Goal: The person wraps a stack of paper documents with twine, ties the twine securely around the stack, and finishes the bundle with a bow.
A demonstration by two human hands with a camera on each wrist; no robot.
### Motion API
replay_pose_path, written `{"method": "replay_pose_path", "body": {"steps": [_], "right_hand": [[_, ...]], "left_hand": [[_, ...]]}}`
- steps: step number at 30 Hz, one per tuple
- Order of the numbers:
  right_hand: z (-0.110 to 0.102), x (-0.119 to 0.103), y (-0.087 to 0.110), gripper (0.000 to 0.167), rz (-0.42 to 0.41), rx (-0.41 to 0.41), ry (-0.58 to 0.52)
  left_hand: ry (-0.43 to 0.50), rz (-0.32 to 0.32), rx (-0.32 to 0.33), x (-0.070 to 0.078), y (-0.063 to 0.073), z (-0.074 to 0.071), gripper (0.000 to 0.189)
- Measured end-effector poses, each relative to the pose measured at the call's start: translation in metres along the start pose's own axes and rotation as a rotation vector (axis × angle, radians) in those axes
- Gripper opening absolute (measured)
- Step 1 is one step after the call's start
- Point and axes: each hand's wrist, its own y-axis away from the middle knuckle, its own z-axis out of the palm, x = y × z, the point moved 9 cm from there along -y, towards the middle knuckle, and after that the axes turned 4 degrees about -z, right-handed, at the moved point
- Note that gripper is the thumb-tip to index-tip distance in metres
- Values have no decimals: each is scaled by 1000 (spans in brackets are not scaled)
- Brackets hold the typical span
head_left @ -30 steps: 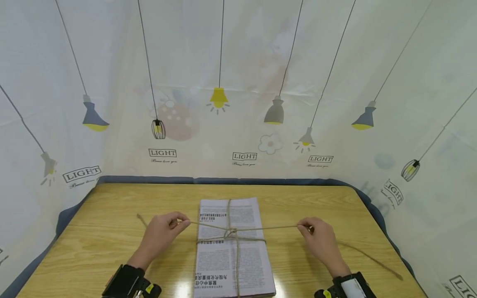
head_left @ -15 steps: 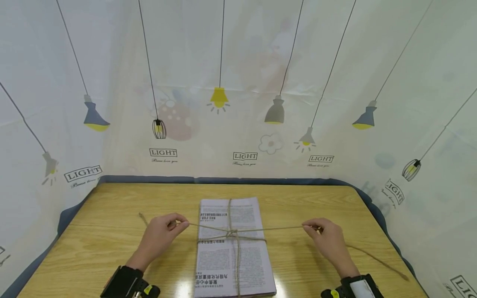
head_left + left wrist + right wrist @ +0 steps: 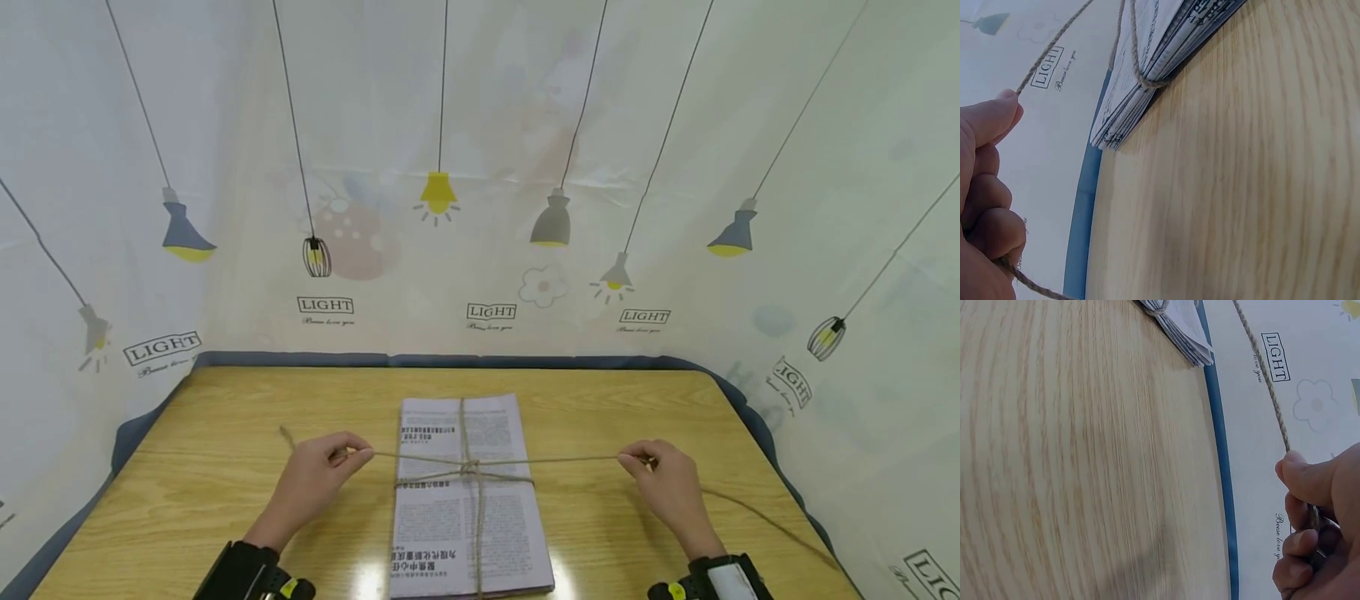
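Note:
A stack of folded newspapers (image 3: 438,525) lies on the table, wrapped crosswise in brown twine (image 3: 480,525) with a knot (image 3: 470,467) on its top. My left hand (image 3: 318,477) pinches one twine end left of the stack, between thumb and forefinger. To the right, my right hand (image 3: 667,487) pinches the other end. Both lengths run straight from the knot to the fingers, above the papers. In the left wrist view, a twine tail (image 3: 1032,284) comes out under the curled fingers. The right wrist view shows twine (image 3: 1266,372) passing into the right hand's grip.
The wooden table (image 3: 240,408) has a dark blue edge (image 3: 525,363) along its back and sides. Behind it hangs a pale cloth (image 3: 420,108) printed with lamps. A loose twine tail (image 3: 772,525) trails over the table at the right.
My right hand has moved right, drawing its twine outward, and my left hand has shifted slightly left. The loop at the knot has shrunk and tightened.

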Motion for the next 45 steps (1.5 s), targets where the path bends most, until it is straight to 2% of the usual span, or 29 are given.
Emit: {"method": "replay_pose_path", "body": {"steps": [6, 12, 21, 24, 27, 32, 45], "right_hand": [[2, 3, 0, 10, 11, 3, -1], [4, 15, 1, 12, 86, -12, -8], [6, 22, 3, 15, 137, -32, -9], [8, 25, 4, 14, 150, -33, 10], [10, 29, 5, 13, 166, -39, 22], [12, 32, 5, 12, 169, -40, 16], [12, 25, 3, 13, 153, -60, 7]], "left_hand": [[-17, -15, 14, -8, 4, -5, 24], [-27, -44, 13, -17, 8, -8, 22], [-5, -44, 6, -15, 8, -7, 30], [3, -62, -2, -16, 9, -8, 28], [13, -98, -5, -24, 10, -8, 26], [10, -133, 2, -34, 12, -8, 20], [34, -142, 18, -30, 16, -18, 34]]}}
